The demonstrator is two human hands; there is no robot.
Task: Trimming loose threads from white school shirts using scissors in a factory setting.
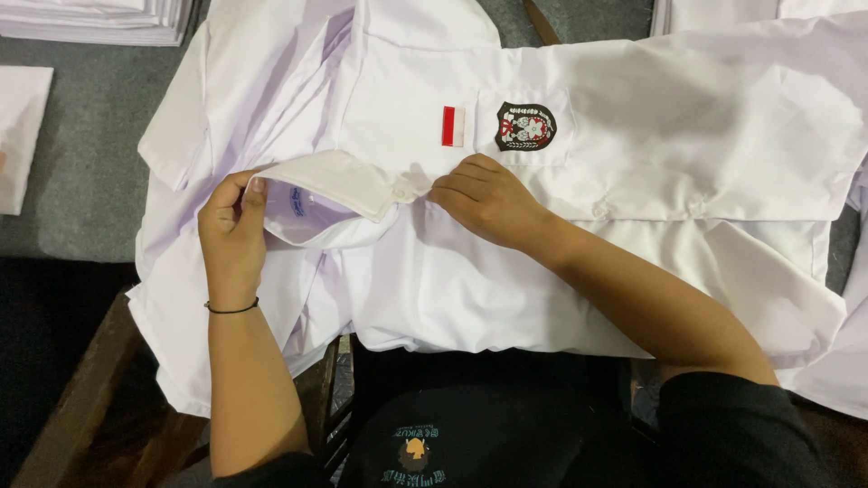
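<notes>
A white shirt (633, 136) lies spread across the grey table in front of me, collar toward the left. On its chest pocket sits a dark shield-shaped badge (525, 126), with a small red and white flag patch (453, 126) beside it. My left hand (232, 237) grips the collar (330, 181) at its left end, thumb on top. My right hand (484, 201) presses fingers down on the shirt front just right of the collar button, below the pocket.
A stack of folded white garments (99, 20) sits at the top left. Another white cloth (20, 136) lies at the left edge on the grey table (90, 181). More white fabric (723, 14) is at the top right. A wooden edge (81, 398) runs below left.
</notes>
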